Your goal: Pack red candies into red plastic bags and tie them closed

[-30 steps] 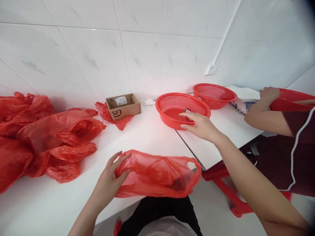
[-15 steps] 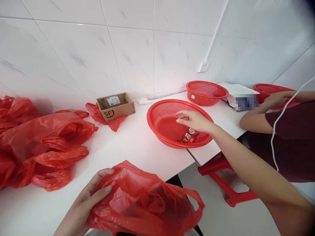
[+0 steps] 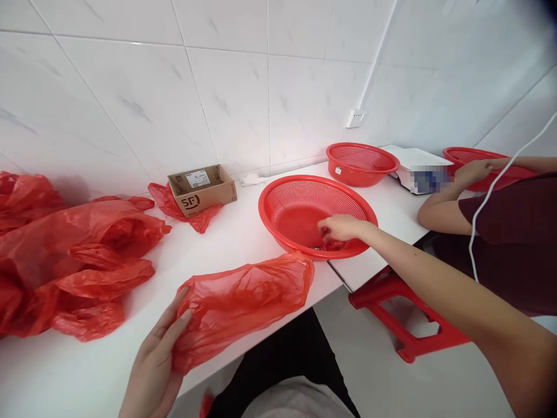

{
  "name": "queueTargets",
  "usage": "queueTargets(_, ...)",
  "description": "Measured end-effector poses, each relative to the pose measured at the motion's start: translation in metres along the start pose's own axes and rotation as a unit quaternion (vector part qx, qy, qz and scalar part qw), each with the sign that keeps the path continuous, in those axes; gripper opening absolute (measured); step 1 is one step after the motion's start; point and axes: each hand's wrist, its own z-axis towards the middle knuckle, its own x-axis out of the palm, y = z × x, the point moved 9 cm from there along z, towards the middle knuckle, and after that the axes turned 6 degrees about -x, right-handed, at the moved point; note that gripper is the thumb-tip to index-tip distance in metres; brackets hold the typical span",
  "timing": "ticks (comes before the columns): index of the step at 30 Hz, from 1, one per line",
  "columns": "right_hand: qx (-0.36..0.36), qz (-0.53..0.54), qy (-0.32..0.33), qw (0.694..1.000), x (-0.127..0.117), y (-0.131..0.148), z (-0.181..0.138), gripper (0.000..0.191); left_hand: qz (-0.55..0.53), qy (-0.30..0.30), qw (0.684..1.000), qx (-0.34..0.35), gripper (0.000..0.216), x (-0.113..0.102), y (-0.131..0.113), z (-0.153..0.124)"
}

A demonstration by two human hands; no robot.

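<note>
Centre-left, a brown cardboard box [image 3: 208,200] reads "SF". The left hand [image 3: 159,348] pinches a red plastic bag [image 3: 243,302], long axis rising rightward; the right hand's [image 3: 343,227] grip is unclear.

At the white table [image 3: 56,371], the person's left hand [image 3: 159,348] grips one end of a thin, translucent red plastic bag [image 3: 248,305]. The right hand [image 3: 343,227] is inside a round, red, perforated plastic basket [image 3: 281,241], fingers bent at small red packets [image 3: 337,245]; its grip is unclear. Crumpled red plastic bags [image 3: 91,244] lie leftward, near an open brown cardboard box [image 3: 206,197]. A co-worker's dark maroon sleeve [image 3: 509,217] shows at right.
</note>
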Motion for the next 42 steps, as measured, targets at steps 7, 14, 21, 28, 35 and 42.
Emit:
queueTargets(7,-0.07,0.361,-0.149,0.918,-0.049,0.029,-0.022,0.032,0.02,0.03,0.999,-0.022,0.066,0.01,0.008,-0.006)
queueTargets(14,-0.194,0.468,-0.101,0.856,-0.034,0.143,-0.05,0.029,0.012,0.053,0.998,-0.024,0.062,0.026,0.011,-0.008)
queueTargets(21,-0.168,0.281,-0.101,0.939,-0.002,0.169,-0.049,0.029,0.006,0.069,0.998,-0.004,0.074,0.029,0.01,-0.011)
queueTargets(28,0.001,0.014,-0.158,0.987,-0.044,0.051,-0.029,0.043,0.029,0.069,0.997,0.017,0.072,0.027,0.011,-0.016)
queueTargets(35,0.006,-0.056,0.06,0.997,0.03,-0.02,0.007,0.026,0.024,0.069,0.997,0.019,0.077,0.027,0.012,-0.016)
queueTargets(42,-0.015,0.026,0.051,0.998,0.015,-0.01,0.008,0.02,0.032,0.059,0.998,0.017,0.076,0.023,0.011,-0.015)
